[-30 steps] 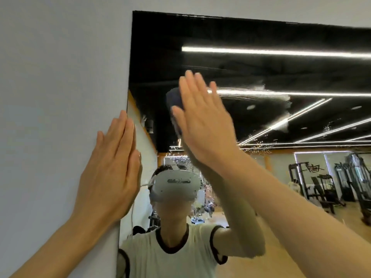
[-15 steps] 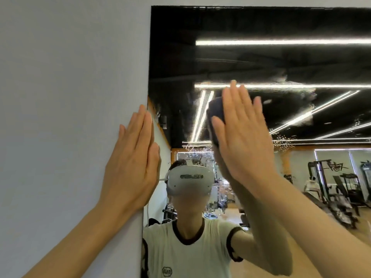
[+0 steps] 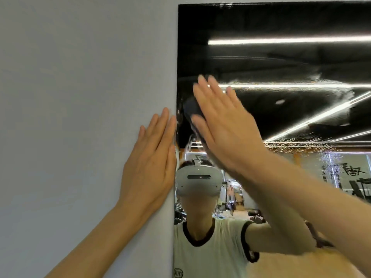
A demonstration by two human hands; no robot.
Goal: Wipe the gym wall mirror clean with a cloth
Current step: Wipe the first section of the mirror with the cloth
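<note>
Pressing dark cloth [image 3: 191,109] flat against wall mirror [image 3: 281,63] near its left edge, right hand [image 3: 224,125] with fingers straight; left hand [image 3: 150,161] spread flat on grey wall [image 3: 80,97], just beside mirror edge

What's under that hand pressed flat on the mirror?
A dark cloth sits between the right hand and the mirror. Only its left edge shows past the fingers; the rest is covered by the palm, so its full size and shape stay hidden.
</note>
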